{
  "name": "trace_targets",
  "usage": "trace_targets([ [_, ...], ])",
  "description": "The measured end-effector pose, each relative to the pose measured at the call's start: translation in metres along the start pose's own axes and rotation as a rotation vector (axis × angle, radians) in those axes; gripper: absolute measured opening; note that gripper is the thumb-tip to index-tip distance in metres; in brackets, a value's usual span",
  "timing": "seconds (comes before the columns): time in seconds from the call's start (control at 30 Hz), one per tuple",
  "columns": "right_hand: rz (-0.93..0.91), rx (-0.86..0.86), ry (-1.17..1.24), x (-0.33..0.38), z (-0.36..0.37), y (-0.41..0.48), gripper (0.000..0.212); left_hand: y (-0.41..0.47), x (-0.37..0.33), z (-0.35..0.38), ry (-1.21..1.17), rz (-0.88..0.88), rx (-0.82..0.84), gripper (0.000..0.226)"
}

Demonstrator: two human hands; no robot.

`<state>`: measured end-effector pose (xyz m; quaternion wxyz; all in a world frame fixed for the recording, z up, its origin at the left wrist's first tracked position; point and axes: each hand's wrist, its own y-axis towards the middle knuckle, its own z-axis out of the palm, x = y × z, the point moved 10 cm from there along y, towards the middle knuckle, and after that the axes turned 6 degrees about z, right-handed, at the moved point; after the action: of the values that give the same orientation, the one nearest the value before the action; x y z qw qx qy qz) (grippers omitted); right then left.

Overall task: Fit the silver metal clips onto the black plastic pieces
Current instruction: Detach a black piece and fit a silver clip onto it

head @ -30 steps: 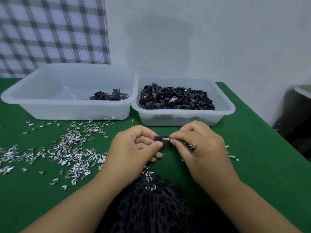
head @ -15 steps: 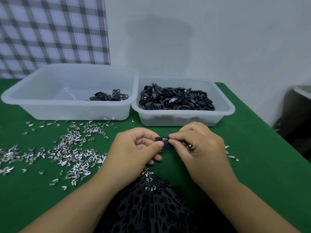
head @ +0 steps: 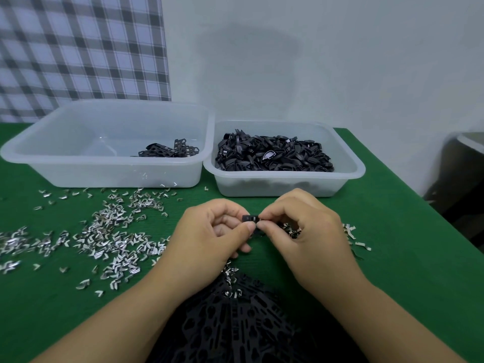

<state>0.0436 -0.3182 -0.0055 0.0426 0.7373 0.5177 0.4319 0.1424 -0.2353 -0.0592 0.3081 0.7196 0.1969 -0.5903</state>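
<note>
A small black plastic piece [head: 249, 219] is held between both hands above the green table. My left hand [head: 209, 237] pinches its left end with thumb and curled fingers. My right hand [head: 298, 231] pinches its right end, fingertips covering where a silver clip sat earlier. Loose silver metal clips [head: 112, 231] lie scattered over the cloth to the left. A pile of black plastic frames [head: 241, 320] lies near the table's front edge between my forearms.
Two translucent tubs stand at the back: the left tub [head: 104, 176] holds a few black frames [head: 170, 150], the right tub [head: 288, 184] is heaped with black pieces [head: 272, 155]. A few clips [head: 353, 237] lie right of my right hand. The table edge runs down the right side.
My right fingertips have closed further over the piece, so the silver clip seen on it earlier is now covered. Both hands stay in nearly the same place.
</note>
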Motion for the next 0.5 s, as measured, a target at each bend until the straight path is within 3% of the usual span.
trace_targets([
  [0.23,0.175,0.110,0.104,-0.014,0.011,0.000,0.013,-0.001,-0.002,-0.002,0.098,0.057,-0.028,0.018],
  [0.5,0.119,0.120,0.042,-0.005,0.013,0.003,0.010,-0.002,-0.003,-0.005,0.086,0.074,-0.059,0.017],
])
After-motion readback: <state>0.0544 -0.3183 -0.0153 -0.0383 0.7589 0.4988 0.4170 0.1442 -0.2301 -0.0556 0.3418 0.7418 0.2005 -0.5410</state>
